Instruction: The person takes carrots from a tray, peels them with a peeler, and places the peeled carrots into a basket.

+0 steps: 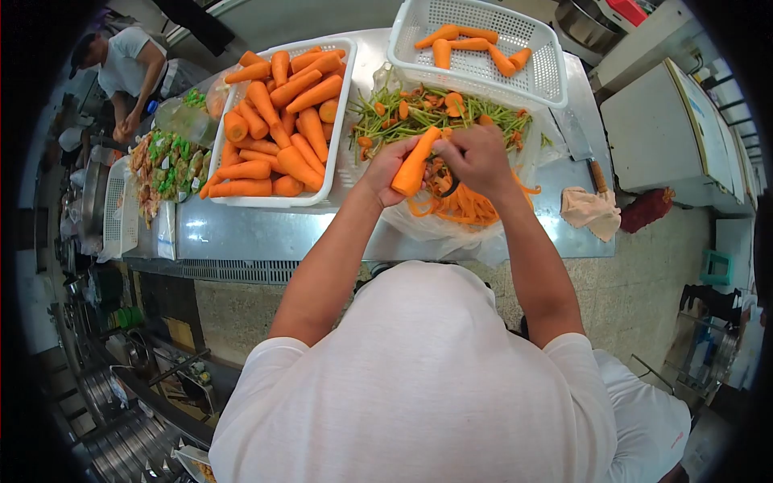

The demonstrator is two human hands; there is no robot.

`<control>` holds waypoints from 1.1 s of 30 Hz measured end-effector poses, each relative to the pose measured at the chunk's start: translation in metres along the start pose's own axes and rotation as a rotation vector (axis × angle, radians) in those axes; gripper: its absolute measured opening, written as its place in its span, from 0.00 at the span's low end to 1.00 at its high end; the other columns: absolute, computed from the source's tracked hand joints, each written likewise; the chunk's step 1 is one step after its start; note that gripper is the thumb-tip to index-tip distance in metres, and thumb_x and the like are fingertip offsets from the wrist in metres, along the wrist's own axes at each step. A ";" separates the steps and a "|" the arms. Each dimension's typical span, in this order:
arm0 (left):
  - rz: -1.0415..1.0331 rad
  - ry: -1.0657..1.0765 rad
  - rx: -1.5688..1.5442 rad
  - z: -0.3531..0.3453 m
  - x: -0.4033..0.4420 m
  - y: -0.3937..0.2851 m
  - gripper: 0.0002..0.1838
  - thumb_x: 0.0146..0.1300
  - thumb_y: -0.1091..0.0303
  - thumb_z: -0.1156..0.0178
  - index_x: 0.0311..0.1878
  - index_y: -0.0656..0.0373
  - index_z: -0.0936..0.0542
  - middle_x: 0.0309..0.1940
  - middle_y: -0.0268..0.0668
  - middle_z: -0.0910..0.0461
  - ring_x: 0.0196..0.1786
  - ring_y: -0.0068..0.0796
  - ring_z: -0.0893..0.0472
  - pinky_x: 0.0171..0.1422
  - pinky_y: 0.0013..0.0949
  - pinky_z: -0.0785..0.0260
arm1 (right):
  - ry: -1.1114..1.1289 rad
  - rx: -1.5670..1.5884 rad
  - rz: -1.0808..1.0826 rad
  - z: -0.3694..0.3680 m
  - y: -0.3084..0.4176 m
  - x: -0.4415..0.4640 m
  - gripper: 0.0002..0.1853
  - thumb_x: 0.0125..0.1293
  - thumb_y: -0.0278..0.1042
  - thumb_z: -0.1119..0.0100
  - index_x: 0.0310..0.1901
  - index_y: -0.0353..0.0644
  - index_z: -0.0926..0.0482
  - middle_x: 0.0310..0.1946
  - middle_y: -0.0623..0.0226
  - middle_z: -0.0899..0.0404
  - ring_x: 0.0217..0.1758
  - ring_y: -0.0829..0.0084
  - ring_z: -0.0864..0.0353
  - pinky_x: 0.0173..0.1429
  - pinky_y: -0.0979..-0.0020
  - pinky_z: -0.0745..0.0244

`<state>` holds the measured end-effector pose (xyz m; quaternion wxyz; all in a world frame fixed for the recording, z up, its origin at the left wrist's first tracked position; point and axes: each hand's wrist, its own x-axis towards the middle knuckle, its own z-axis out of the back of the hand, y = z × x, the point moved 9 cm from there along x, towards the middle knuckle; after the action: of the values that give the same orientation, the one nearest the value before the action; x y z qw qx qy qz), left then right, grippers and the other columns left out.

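My left hand point(382, 171) is closed around a carrot point(414, 167), its thick end tilted toward me. Close beside it, my right hand point(483, 161) grips a dark-handled peeler point(444, 188) at the carrot's side; the fingers partly cover the tool. Below both hands lies a heap of orange carrot peelings point(467, 208) on a clear plastic sheet point(441, 235). Just beyond them spreads a pile of green stems point(394, 105) mixed with cut carrot tops point(454, 103).
A white basket point(341, 121) heaped with carrots stands at left; another white basket point(555, 68) holds several carrots at the back. On the right lie a cleaver point(572, 133) and a cloth point(590, 211). Bagged vegetables point(171, 165) sit far left, near another person point(133, 60).
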<state>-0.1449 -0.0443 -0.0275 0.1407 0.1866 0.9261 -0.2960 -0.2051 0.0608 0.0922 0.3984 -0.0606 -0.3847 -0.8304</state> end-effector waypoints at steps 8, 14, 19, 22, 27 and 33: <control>0.031 -0.022 0.145 -0.002 -0.005 0.007 0.17 0.77 0.53 0.50 0.58 0.51 0.23 0.35 0.33 0.19 0.30 0.26 0.17 0.27 0.32 0.21 | -0.089 -0.256 0.276 -0.004 0.013 0.010 0.21 0.61 0.52 0.32 0.20 0.47 0.26 0.19 0.69 0.25 0.28 0.63 0.24 0.43 0.60 0.36; 0.039 -0.047 0.093 0.007 -0.006 0.006 0.21 0.76 0.52 0.49 0.64 0.55 0.26 0.33 0.35 0.19 0.28 0.25 0.17 0.24 0.29 0.20 | -0.309 -0.428 0.121 0.038 -0.026 0.016 0.25 0.66 0.56 0.36 0.18 0.48 0.26 0.14 0.70 0.28 0.23 0.63 0.26 0.41 0.61 0.36; -0.009 0.101 -0.109 0.004 -0.009 -0.001 0.24 0.77 0.53 0.49 0.67 0.58 0.28 0.34 0.39 0.19 0.30 0.28 0.16 0.30 0.30 0.17 | -0.259 -0.336 -0.121 0.049 -0.068 0.009 0.28 0.69 0.57 0.40 0.19 0.44 0.24 0.15 0.66 0.26 0.24 0.59 0.25 0.41 0.58 0.35; -0.080 0.008 -0.131 0.006 -0.010 -0.009 0.23 0.77 0.55 0.49 0.66 0.60 0.29 0.37 0.41 0.19 0.34 0.32 0.16 0.35 0.33 0.18 | -0.197 -0.199 -0.228 0.038 -0.084 -0.001 0.29 0.71 0.58 0.43 0.20 0.41 0.23 0.16 0.62 0.24 0.25 0.56 0.23 0.41 0.57 0.34; -0.064 0.068 -0.117 0.003 -0.010 -0.006 0.21 0.78 0.56 0.51 0.67 0.55 0.29 0.37 0.40 0.18 0.32 0.31 0.17 0.35 0.34 0.19 | -0.200 -0.062 -0.234 0.029 -0.075 -0.011 0.30 0.72 0.59 0.45 0.20 0.40 0.23 0.16 0.58 0.24 0.24 0.53 0.23 0.38 0.57 0.33; -0.034 0.107 -0.064 -0.002 -0.007 0.002 0.22 0.78 0.55 0.51 0.69 0.54 0.31 0.39 0.36 0.19 0.33 0.28 0.17 0.36 0.31 0.19 | -0.072 0.010 -0.196 0.013 -0.043 -0.008 0.28 0.69 0.57 0.40 0.21 0.40 0.24 0.17 0.60 0.24 0.23 0.56 0.24 0.38 0.57 0.35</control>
<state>-0.1384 -0.0439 -0.0244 0.0917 0.1821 0.9443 -0.2583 -0.2330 0.0912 0.0725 0.3016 -0.0504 -0.4070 -0.8607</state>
